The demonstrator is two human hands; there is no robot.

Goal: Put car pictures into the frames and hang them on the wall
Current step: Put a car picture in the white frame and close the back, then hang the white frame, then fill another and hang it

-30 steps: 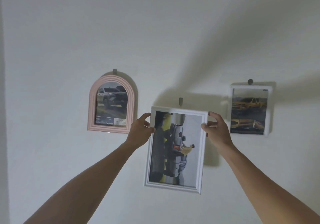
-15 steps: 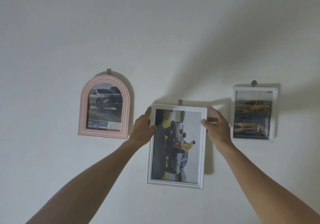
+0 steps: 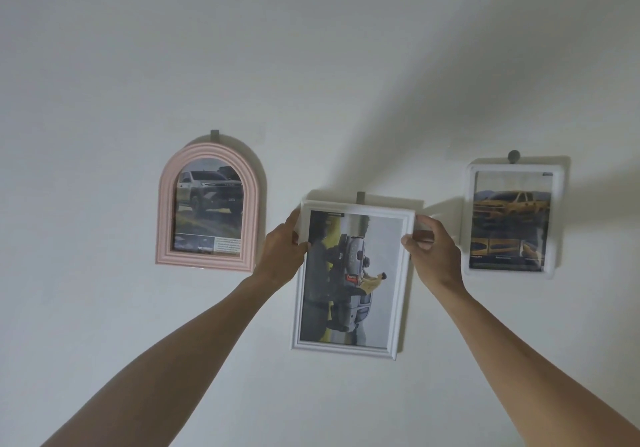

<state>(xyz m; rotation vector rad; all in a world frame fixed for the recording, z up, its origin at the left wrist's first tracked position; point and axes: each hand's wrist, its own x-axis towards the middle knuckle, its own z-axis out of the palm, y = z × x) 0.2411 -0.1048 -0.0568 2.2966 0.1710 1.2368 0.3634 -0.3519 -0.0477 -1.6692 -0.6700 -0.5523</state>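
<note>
A white rectangular frame (image 3: pixel 349 346) with a sideways picture of a grey truck sits against the wall in the middle, its top edge just under a small grey hook (image 3: pixel 361 197). My left hand (image 3: pixel 282 252) grips the frame's upper left edge, thumb on the front. My right hand (image 3: pixel 433 251) pinches its upper right edge. A pink arched frame (image 3: pixel 166 204) with a grey car picture hangs at the left. A white rounded frame (image 3: pixel 557 211) with a yellow car picture hangs at the right.
The wall (image 3: pixel 311 66) is plain white, with broad shadows across its upper right. Each hung frame has a small grey hook above it: one hook (image 3: pixel 214 135) on the left and another hook (image 3: pixel 513 156) on the right.
The white frame has been lifted slightly and straightened, so its top edge now reaches the middle hook. Both hands stayed on its upper sides.
</note>
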